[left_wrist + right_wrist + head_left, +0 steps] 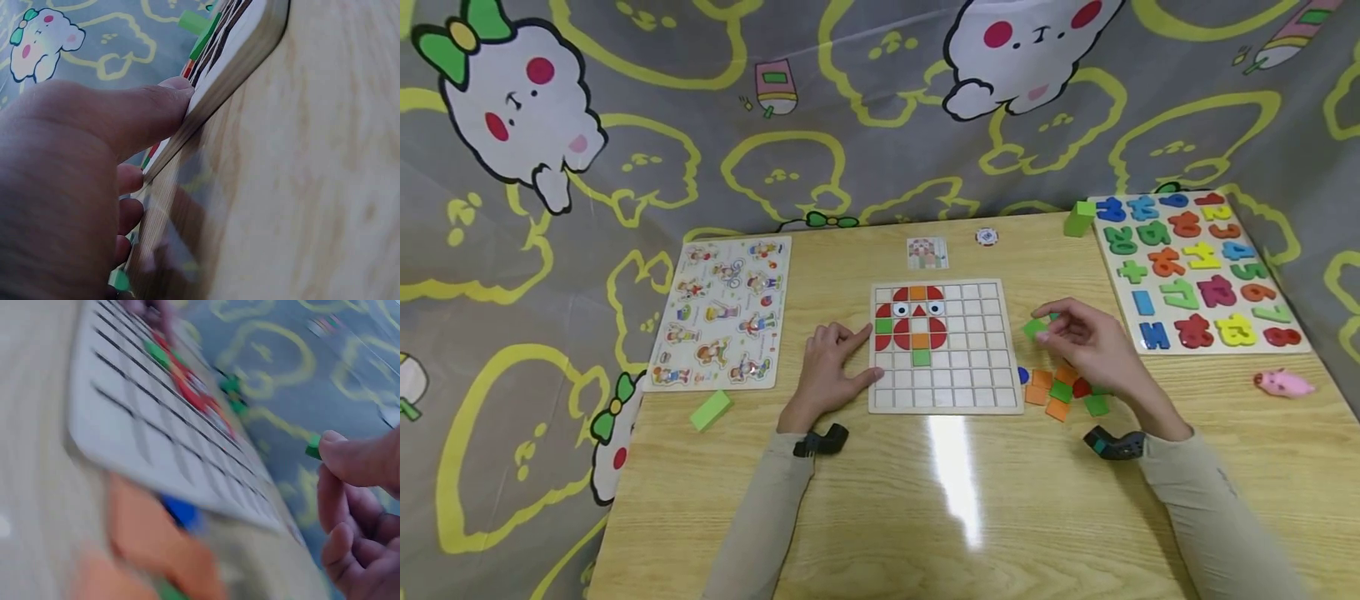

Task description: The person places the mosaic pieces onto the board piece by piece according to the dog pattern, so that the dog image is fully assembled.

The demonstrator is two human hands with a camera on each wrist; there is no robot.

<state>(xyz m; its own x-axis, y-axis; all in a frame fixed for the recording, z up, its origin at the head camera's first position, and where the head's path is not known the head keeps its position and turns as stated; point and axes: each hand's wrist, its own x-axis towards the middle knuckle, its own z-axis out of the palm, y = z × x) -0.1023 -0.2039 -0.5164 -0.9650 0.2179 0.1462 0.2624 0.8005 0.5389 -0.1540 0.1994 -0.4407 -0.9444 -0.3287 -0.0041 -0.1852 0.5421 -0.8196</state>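
The right hand (1092, 344) pinches a green square tile (1035, 327) between thumb and index finger, right of the white grid board (973, 379). The same tile (314, 446) shows edge-on in the right wrist view. At the board's left edge, the left hand (833, 371) rests with thumb and index finger spread. Its thumb (156, 112) touches the board's rim in the left wrist view. Red, orange and green pieces on the grid form a figure with two eye tiles (936, 308). One green tile (921, 357) lies below an orange one.
Loose orange tiles (1039, 393) lie with green, red and blue pieces right of the board. A picture card (927, 252) and a round chip (987, 237) sit behind it. Puzzle boards flank it: children figures (718, 312) left, numbers (1198, 275) right. A pink pig (1285, 383) lies far right.
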